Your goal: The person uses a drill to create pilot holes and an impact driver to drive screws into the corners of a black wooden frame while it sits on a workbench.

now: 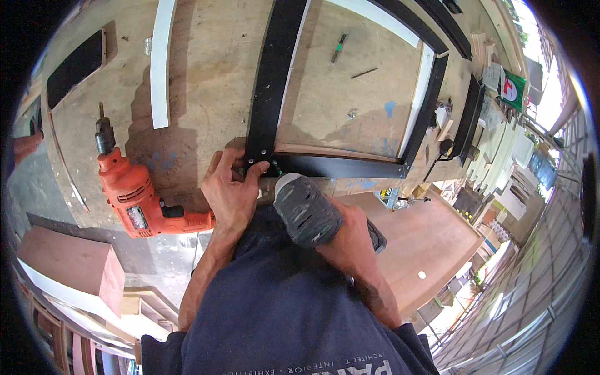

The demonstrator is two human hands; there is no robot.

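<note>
My right hand (353, 234) is wrapped round the grip of a dark cordless drill (306, 212). The drill's bit points at the near left corner of a black frame (340, 167) with white inner edges. Pinching that same corner, my left hand (230, 190) has its fingertips on the left side and its thumb by the bit. Small round screw heads show in the black wood beside the thumb. Whether the bit touches the wood, I cannot tell. To the left of my left hand lies an orange corded drill (134, 197), its chuck and bit pointing away from me.
A white strip (160, 69) and a black phone-like slab (76, 69) lie on the wooden worktable (206, 81). Inside the frame are a green-and-black marker-like stick (339, 48) and a thin dark rod (364, 73). More black pieces (469, 119) lie right. Below stands a brown panel (431, 240).
</note>
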